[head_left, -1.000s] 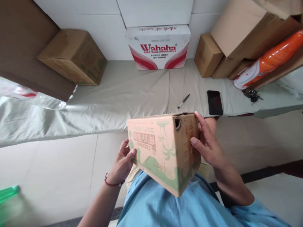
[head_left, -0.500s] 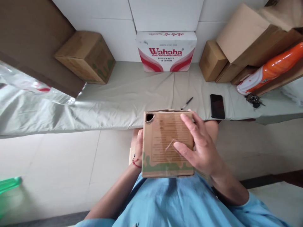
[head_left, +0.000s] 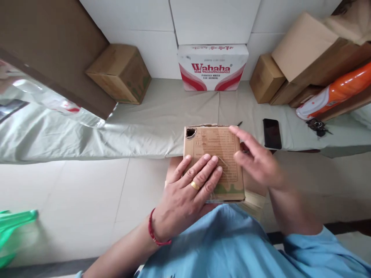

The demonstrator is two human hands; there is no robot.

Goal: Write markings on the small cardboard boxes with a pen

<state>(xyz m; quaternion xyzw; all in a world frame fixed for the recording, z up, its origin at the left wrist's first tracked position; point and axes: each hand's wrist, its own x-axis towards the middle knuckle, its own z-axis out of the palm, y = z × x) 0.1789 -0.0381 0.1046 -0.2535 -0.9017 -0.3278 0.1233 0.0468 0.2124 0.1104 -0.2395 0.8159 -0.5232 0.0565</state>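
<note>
A brown cardboard box with printed text, a green pattern and a torn hole at its upper left corner rests on my lap. My left hand lies flat across its top face, fingers spread, with a ring and a red bracelet showing. At the box's right side is my right hand, slightly blurred, its index finger stretched to the upper right corner and its thumb near the right edge. Its other fingers are partly hidden. Just behind the box, the tip of a pen shows on the cloth.
A cloth-covered surface carries a white Wahaba-style red-printed carton, a left box, stacked boxes, an orange bottle, keys and a phone. Plastic bottles lie left. A green plastic object is lower left.
My left hand has come from the box's left side onto its top face. My right hand has shifted toward the right edge. The view has moved slightly.
</note>
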